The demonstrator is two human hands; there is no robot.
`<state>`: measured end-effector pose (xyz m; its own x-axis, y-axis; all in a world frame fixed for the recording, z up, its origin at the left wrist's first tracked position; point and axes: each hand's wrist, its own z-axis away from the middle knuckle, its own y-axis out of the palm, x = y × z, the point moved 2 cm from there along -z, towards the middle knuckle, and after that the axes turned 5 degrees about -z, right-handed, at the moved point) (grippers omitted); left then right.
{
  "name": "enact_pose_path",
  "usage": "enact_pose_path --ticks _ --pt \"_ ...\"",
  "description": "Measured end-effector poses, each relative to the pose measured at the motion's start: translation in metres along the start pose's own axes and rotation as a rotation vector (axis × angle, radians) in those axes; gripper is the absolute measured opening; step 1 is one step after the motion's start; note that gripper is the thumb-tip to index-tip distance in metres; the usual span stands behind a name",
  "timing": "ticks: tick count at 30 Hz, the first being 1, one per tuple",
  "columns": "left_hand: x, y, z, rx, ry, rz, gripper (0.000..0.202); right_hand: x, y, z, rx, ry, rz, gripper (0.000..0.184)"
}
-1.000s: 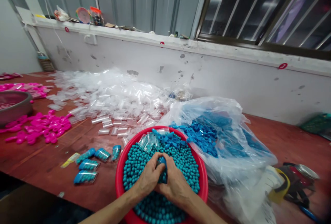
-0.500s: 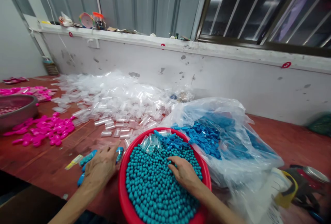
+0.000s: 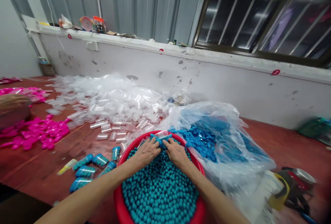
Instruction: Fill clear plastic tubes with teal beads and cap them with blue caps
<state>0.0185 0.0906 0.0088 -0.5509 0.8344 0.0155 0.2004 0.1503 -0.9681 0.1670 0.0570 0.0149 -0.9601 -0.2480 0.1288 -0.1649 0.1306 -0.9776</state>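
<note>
Both hands are at the far side of a red basin (image 3: pixel 119 196) filled with small teal beads (image 3: pixel 160 189). My left hand (image 3: pixel 148 151) has curled fingers over blue plastic pieces (image 3: pixel 160 142) and clear tubes lying on the beads; what its fingertips grip is hidden. Close beside it, my right hand (image 3: pixel 177 152) bends its fingers down onto the same blue pieces, and its grip is also too covered to make out. A clear tube (image 3: pixel 163 134) shows just beyond the fingertips. Several bead-filled tubes with blue ends (image 3: pixel 86 171) lie on the table left of the basin.
A large heap of clear tubes (image 3: pixel 113 96) spreads behind the basin. Blue pieces fill an open plastic bag (image 3: pixel 232 141) at right. Pink pieces (image 3: pixel 49 131) lie left, where another person's hand (image 3: pixel 12 101) is over a basin. A yellow-handled item (image 3: pixel 280 191) sits at right.
My left hand has moved right, from the filled tubes on the table into the basin beside my right hand. My right hand has shifted up toward the blue pieces. Another person's hand has appeared at left.
</note>
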Motion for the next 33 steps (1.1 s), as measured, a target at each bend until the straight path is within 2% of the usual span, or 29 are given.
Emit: enact_pose_path --ticks 3,6,7,9,12,15,18,20,23,26,29,33 --pt "-0.012 0.008 0.008 0.06 0.019 -0.031 0.025 0.005 0.008 0.006 0.034 -0.037 0.025 0.022" --pt "-0.028 0.02 0.032 0.063 0.008 0.047 0.035 0.009 0.014 0.021 0.062 -0.071 0.039 0.019" --pt "-0.032 0.023 0.038 0.06 -0.02 0.106 0.041 0.01 0.014 0.026 0.069 -0.078 0.049 0.018" --pt "-0.036 0.029 0.045 0.094 -0.159 0.283 0.044 0.012 0.013 0.033 0.071 -0.083 0.083 0.017" --pt "-0.033 0.028 0.038 0.197 -0.385 0.514 0.024 0.012 0.005 0.035 0.016 -0.094 0.118 0.017" --pt "-0.031 0.021 0.026 0.244 -0.449 0.61 0.005 0.01 -0.007 0.034 -0.102 -0.116 0.062 0.013" --pt "-0.036 0.024 0.018 0.277 -0.492 0.707 0.026 0.005 -0.012 0.036 -0.187 -0.112 -0.122 0.013" --pt "-0.044 0.03 0.011 0.278 -0.527 0.785 0.035 0.002 -0.01 0.038 -0.193 -0.078 -0.296 0.016" --pt "-0.055 0.044 -0.003 0.284 -0.593 0.941 0.036 -0.003 -0.003 0.039 -0.153 0.037 -0.547 0.016" --pt "-0.059 0.052 -0.012 0.333 -0.672 1.15 0.028 -0.01 0.0 0.037 -0.2 0.131 -0.748 0.012" --pt "-0.058 0.05 -0.011 0.373 -0.735 1.398 0.018 -0.019 -0.002 0.036 -0.289 0.175 -0.84 0.012" --pt "-0.053 0.034 -0.002 0.332 -0.744 1.669 0.029 -0.026 -0.001 0.039 -0.302 0.174 -0.763 0.028"
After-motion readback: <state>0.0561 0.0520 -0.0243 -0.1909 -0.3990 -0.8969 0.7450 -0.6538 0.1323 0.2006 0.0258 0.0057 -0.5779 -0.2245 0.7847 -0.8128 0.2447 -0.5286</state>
